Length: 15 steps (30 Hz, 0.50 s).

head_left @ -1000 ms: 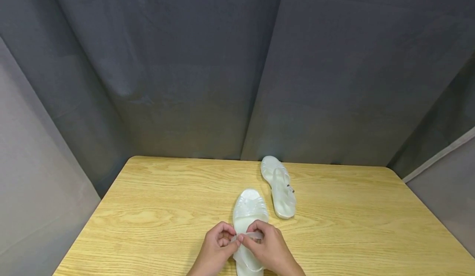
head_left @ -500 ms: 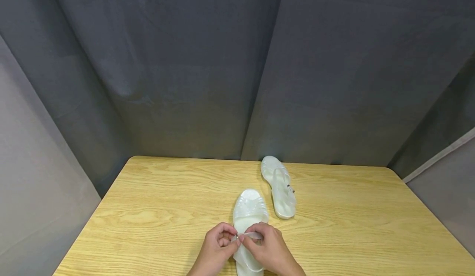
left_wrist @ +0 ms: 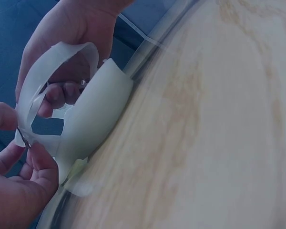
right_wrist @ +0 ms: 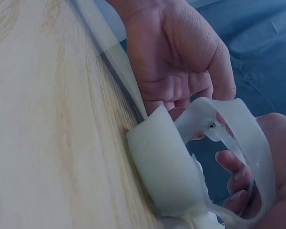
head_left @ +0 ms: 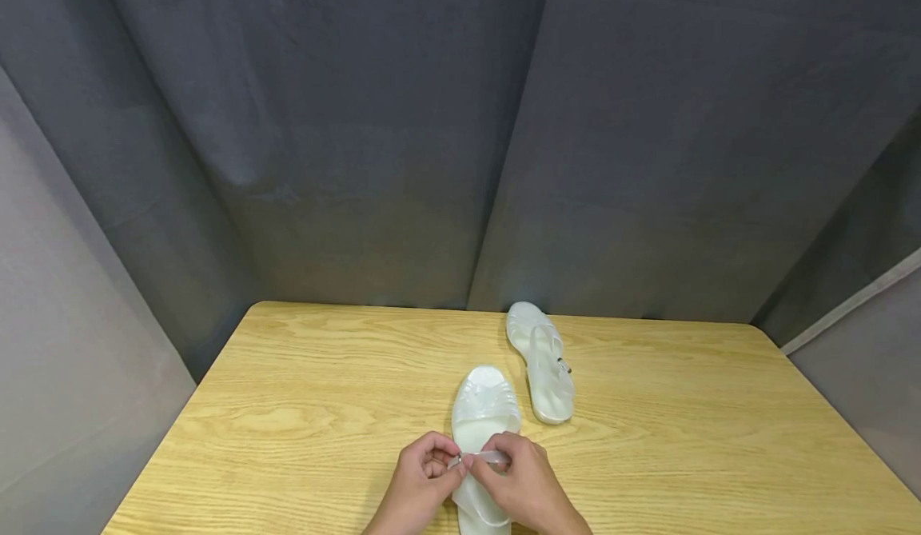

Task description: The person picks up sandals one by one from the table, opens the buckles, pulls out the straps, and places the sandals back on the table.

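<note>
A translucent whitish jelly sandal (head_left: 485, 397) lies toe-away on the table, its heel end cut off by the lower edge of the head view. Over its insole, my left hand (head_left: 423, 471) pinches the small metal buckle (left_wrist: 24, 138) between thumb and fingertips. From the other side, my right hand (head_left: 525, 479) pinches the sandal's ankle strap (head_left: 495, 457) close to that buckle. The strap (right_wrist: 257, 148) arches above the heel in the right wrist view. How far the strap end runs through the buckle is hidden by the fingers.
A matching sandal (head_left: 550, 383) lies farther back and to the right, tilted, with its buckle (head_left: 564, 365) showing. The wooden table (head_left: 324, 407) ends at a dark grey curtain (head_left: 360, 159). Lighter panels stand at both sides.
The right fingertips have shifted very slightly, and the metal buckle now shows between the two hands. Both hands keep their pinch, and the two sandals have stayed in place.
</note>
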Tool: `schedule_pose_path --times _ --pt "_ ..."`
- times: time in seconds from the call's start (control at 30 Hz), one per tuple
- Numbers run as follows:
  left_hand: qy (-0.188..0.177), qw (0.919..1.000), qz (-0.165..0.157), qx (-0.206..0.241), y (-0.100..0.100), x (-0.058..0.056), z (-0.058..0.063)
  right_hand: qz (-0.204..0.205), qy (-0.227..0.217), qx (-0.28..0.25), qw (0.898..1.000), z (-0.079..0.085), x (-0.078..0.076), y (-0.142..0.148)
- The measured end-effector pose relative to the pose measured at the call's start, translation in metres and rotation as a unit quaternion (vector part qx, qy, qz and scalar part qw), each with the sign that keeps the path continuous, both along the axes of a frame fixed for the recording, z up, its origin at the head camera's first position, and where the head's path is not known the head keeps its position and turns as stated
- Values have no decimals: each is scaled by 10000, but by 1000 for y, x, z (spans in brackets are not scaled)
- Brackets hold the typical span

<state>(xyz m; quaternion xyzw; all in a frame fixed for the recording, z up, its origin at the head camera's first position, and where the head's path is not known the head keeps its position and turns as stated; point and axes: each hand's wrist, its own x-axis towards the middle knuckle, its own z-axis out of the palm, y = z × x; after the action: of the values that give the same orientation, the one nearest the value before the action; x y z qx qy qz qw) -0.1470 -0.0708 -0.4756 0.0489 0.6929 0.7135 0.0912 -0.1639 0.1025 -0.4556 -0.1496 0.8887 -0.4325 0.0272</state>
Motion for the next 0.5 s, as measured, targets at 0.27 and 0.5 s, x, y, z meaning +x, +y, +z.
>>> schedule_pose_path --times 0.27,0.5 --pt "27 10000 19 6 0 1 1 -160 45 -43 9999 0 0 -1" --pt "15 10000 65 48 0 1 3 -487 299 86 9983 2 1 -2"
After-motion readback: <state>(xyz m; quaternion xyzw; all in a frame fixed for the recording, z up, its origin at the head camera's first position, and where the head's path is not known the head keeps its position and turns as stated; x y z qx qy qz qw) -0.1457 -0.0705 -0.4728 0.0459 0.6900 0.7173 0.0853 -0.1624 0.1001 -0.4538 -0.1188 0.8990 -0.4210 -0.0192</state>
